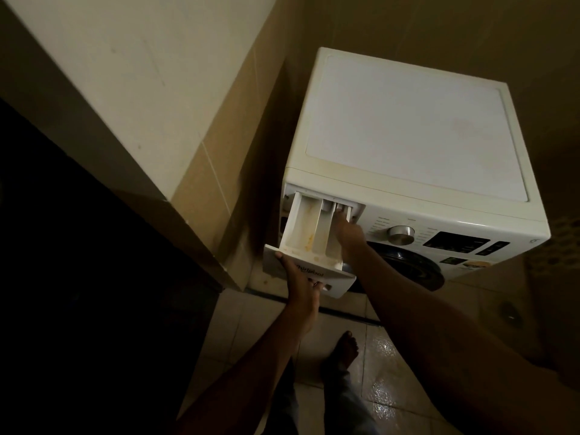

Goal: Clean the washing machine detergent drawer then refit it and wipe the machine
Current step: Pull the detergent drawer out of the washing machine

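Left hand (299, 277) grips the front of the drawer (301, 221), which juts from the machine (408, 136). My right hand (348, 233) reaches into the drawer's rear; I cannot tell how its fingers lie.

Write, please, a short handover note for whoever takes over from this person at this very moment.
Left hand grips the front panel of the detergent drawer from below, thumb on its top edge.
Right hand reaches into the drawer's rear right corner, fingers extended; what they touch is hard to tell.
The drawer is pulled far out, its back end in the slot of the washing machine. Yellow residue lies in the wide compartment.
Done: drawer opened.
Left: free it, clean it, refit it, wipe the machine. No cloth in view.
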